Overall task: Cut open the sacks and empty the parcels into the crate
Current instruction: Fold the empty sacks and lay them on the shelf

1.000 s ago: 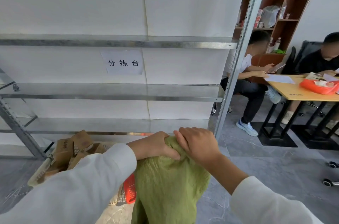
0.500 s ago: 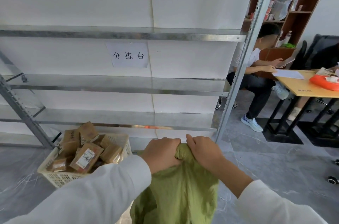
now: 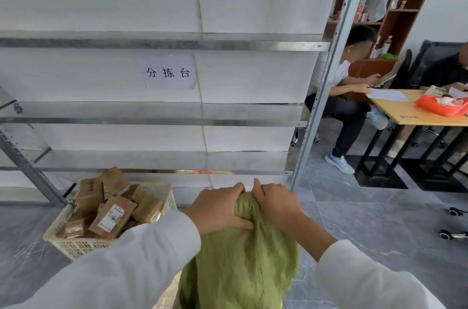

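Your left hand point(image 3: 217, 207) and right hand point(image 3: 276, 203) are both clenched on the bunched top of the green sack point(image 3: 243, 265), knuckles up, the two fists nearly touching with a ridge of gathered cloth rising between them. Your left thumb presses across the fabric below the bunch. The sack hangs down from your grip, limp and wrinkled, and its lower part runs out of the bottom edge of the view (so you cannot tell whether it rests on the floor). Both of your white sleeves point(image 3: 121, 265) frame it, one on each side.

The crate point(image 3: 162, 194) sits on the grey floor to the left of the sack, just beyond your left forearm, which hides its near right corner. It is a pale lattice basket heaped with brown parcels point(image 3: 114, 217), several of them tilted and piled above the rim; one in front shows a white printed label.

Behind the crate stands a metal rack point(image 3: 162, 44) with bare shelves against a white wall, and a paper sign point(image 3: 167, 72) with three characters is fixed to that wall between the upper two shelves. To the right of the rack's upright, two people sit at a wooden table point(image 3: 415, 116) bearing papers and an orange tray point(image 3: 440, 107).
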A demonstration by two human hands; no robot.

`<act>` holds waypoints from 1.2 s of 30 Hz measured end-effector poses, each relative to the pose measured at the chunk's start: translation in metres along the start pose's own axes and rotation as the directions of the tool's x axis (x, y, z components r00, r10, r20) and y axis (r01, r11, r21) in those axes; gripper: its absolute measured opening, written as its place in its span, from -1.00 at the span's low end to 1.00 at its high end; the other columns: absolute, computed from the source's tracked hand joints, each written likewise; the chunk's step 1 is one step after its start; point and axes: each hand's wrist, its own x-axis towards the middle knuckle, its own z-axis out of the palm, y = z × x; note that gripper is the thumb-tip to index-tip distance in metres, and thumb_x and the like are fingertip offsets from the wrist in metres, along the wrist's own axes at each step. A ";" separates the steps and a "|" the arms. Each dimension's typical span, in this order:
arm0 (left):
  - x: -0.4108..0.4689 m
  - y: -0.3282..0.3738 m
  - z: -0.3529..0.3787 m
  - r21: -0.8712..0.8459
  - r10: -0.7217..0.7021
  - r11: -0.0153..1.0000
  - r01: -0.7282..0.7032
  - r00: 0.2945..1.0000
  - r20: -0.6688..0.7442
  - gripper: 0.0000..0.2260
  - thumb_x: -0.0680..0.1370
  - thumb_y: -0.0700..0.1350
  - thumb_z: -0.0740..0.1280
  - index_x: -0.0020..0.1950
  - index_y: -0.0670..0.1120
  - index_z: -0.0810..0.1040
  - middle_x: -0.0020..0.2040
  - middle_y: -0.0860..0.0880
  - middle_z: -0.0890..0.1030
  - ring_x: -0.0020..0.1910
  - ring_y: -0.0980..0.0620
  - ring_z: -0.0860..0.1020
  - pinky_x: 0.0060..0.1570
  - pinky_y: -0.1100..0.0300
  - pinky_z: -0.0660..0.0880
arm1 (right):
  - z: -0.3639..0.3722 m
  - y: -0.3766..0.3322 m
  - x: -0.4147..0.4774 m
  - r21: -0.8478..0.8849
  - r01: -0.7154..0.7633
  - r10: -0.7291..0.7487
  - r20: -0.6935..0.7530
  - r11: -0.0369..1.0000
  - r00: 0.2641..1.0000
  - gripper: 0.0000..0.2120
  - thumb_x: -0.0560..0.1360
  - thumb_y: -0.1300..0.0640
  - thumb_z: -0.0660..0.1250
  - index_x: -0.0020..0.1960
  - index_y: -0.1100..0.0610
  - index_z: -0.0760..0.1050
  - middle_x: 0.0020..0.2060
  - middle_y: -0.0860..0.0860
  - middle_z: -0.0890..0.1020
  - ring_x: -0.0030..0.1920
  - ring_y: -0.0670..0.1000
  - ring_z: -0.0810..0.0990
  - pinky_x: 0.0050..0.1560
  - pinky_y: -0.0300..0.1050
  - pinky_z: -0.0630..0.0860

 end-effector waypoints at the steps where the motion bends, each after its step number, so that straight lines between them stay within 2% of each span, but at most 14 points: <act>1: -0.002 0.001 0.002 0.107 0.058 0.993 -0.053 0.997 -0.046 -0.26 0.20 0.50 0.29 0.21 0.10 0.31 0.01 0.15 0.55 -0.07 0.09 0.53 -0.14 0.11 0.45 | -0.002 0.001 0.003 0.160 -0.088 0.084 0.030 0.983 0.996 -0.60 0.64 -0.06 0.00 -0.21 0.10 0.44 -0.39 -0.01 0.41 -0.32 0.05 0.43 -0.40 -0.14 0.25; 2: -0.003 0.002 0.004 0.187 0.105 0.978 -0.090 0.992 -0.070 -0.18 0.19 0.50 0.30 0.27 0.05 0.27 0.08 0.12 0.51 -0.01 0.06 0.51 -0.08 0.07 0.47 | -0.006 0.003 0.005 0.327 -0.182 0.157 0.101 0.927 0.982 -0.54 0.63 -0.09 0.02 -0.35 0.11 0.33 -0.43 -0.01 0.38 -0.37 0.03 0.39 -0.37 -0.13 0.27; 4: -0.003 0.007 0.008 0.256 0.139 0.960 -0.111 0.986 -0.093 -0.13 0.19 0.47 0.35 0.32 -0.01 0.24 0.12 0.06 0.46 0.04 0.03 0.47 -0.05 0.05 0.48 | -0.013 0.006 0.008 0.540 -0.300 0.191 0.250 0.786 0.949 -0.56 0.60 -0.09 0.08 -0.36 0.14 0.28 -0.40 0.05 0.38 -0.38 0.00 0.35 -0.32 -0.13 0.28; 8: -0.001 0.007 0.008 0.215 0.136 0.972 -0.092 0.971 -0.197 -0.43 0.36 0.33 0.35 0.19 0.03 0.32 -0.07 0.06 0.53 -0.12 0.03 0.54 -0.29 0.15 0.37 | -0.020 0.000 0.003 0.585 -0.363 0.165 0.364 0.725 0.917 -0.54 0.58 -0.13 0.10 -0.26 0.21 0.45 -0.29 0.14 0.51 -0.29 0.01 0.44 -0.23 -0.12 0.35; 10: 0.002 0.001 0.005 0.142 0.094 0.987 -0.069 0.979 -0.182 -0.59 0.38 0.28 0.32 0.10 0.08 0.38 -0.17 0.10 0.56 -0.22 0.06 0.55 -0.30 0.16 0.43 | -0.020 -0.006 -0.001 0.514 -0.236 0.126 0.240 0.825 0.963 -0.55 0.60 -0.15 0.07 -0.32 0.12 0.36 -0.35 0.02 0.45 -0.34 -0.01 0.43 -0.22 -0.10 0.36; 12: 0.005 -0.002 0.000 0.046 0.009 0.999 -0.002 0.990 -0.137 -0.67 0.35 0.25 0.30 0.01 0.12 0.45 -0.22 0.11 0.58 -0.24 0.08 0.55 -0.30 0.17 0.44 | -0.019 -0.008 -0.004 0.201 0.001 0.008 -0.044 0.980 0.999 -0.62 0.62 -0.13 0.02 -0.16 0.06 0.45 -0.22 -0.02 0.49 -0.22 0.00 0.49 -0.09 -0.08 0.43; 15: 0.016 -0.004 -0.011 -0.169 -0.129 0.979 0.115 0.989 -0.076 -0.73 0.26 0.23 0.32 -0.18 0.09 0.50 -0.23 0.14 0.58 -0.20 0.13 0.54 -0.30 0.20 0.42 | -0.018 -0.008 -0.011 -0.199 0.196 -0.250 -0.302 0.960 0.920 -0.60 0.64 -0.08 -0.06 0.01 0.03 0.52 -0.13 -0.03 0.52 -0.14 0.02 0.51 0.02 -0.09 0.41; 21: 0.023 0.001 -0.035 -0.438 -0.027 0.892 0.113 0.980 0.199 -0.67 0.16 0.21 0.49 -0.17 0.10 0.61 -0.28 0.15 0.66 -0.28 0.18 0.63 -0.25 0.23 0.56 | -0.028 -0.004 -0.011 -0.159 0.177 -0.229 -0.427 0.971 0.875 -0.56 0.60 -0.03 0.06 -0.35 0.11 0.48 -0.54 0.00 0.47 -0.53 0.07 0.45 -0.51 -0.09 0.36; 24: 0.018 0.006 -0.044 -0.184 -0.011 0.983 0.019 0.999 0.042 -0.43 0.14 0.49 0.36 0.03 0.23 0.46 -0.19 0.25 0.60 -0.25 0.29 0.53 -0.25 0.22 0.47 | -0.036 -0.006 0.004 -0.122 0.064 -0.094 -0.259 0.991 0.961 -0.59 0.65 -0.03 -0.01 -0.15 0.12 0.51 -0.50 -0.03 0.40 -0.41 0.10 0.47 -0.42 -0.12 0.22; 26: 0.014 0.009 -0.046 0.077 0.054 0.996 -0.047 0.994 -0.094 -0.23 0.10 0.61 0.22 0.16 0.21 0.35 -0.13 0.24 0.55 -0.25 0.26 0.47 -0.29 0.22 0.38 | -0.040 -0.005 0.014 0.037 -0.037 0.043 -0.182 0.999 0.982 -0.52 0.65 -0.07 -0.05 -0.27 0.11 0.45 -0.48 -0.05 0.38 -0.36 0.08 0.46 -0.36 -0.11 0.27; 29: 0.011 0.011 -0.043 0.336 0.179 0.935 -0.108 0.966 -0.185 -0.03 0.07 0.60 0.23 0.31 0.06 0.26 0.05 0.14 0.48 -0.06 0.10 0.46 -0.13 0.12 0.45 | -0.049 -0.003 0.024 0.388 -0.119 0.161 -0.078 0.914 0.984 -0.46 0.63 -0.12 0.01 -0.46 0.10 0.28 -0.52 -0.03 0.38 -0.44 0.01 0.39 -0.36 -0.12 0.29; 31: 0.011 0.011 -0.043 0.385 0.185 0.918 -0.093 0.961 -0.207 -0.11 0.16 0.50 0.34 0.31 0.01 0.26 0.03 0.08 0.47 -0.04 0.04 0.48 -0.13 0.10 0.46 | -0.054 -0.002 0.027 0.547 -0.144 0.157 0.023 0.825 0.987 -0.49 0.62 -0.10 0.07 -0.44 0.11 0.24 -0.53 -0.03 0.33 -0.47 -0.02 0.32 -0.38 -0.14 0.27; 33: 0.011 0.010 -0.044 0.368 0.162 0.928 -0.067 0.958 -0.236 -0.35 0.30 0.38 0.38 0.20 0.01 0.32 -0.13 0.09 0.49 -0.19 0.05 0.50 -0.32 0.15 0.39 | -0.055 -0.005 0.024 0.606 -0.179 0.142 0.108 0.775 0.984 -0.52 0.62 -0.08 0.10 -0.41 0.12 0.24 -0.52 -0.02 0.32 -0.45 -0.02 0.31 -0.35 -0.13 0.29; 36: 0.009 0.005 -0.042 0.264 0.100 0.964 -0.038 0.969 -0.226 -0.61 0.37 0.28 0.33 0.00 0.03 0.42 -0.35 0.12 0.45 -0.39 0.11 0.47 -0.44 0.21 0.30 | -0.049 -0.011 0.014 0.472 -0.106 0.093 0.051 0.875 0.994 -0.51 0.63 -0.14 0.04 -0.38 0.10 0.27 -0.48 -0.03 0.38 -0.43 -0.01 0.38 -0.30 -0.11 0.34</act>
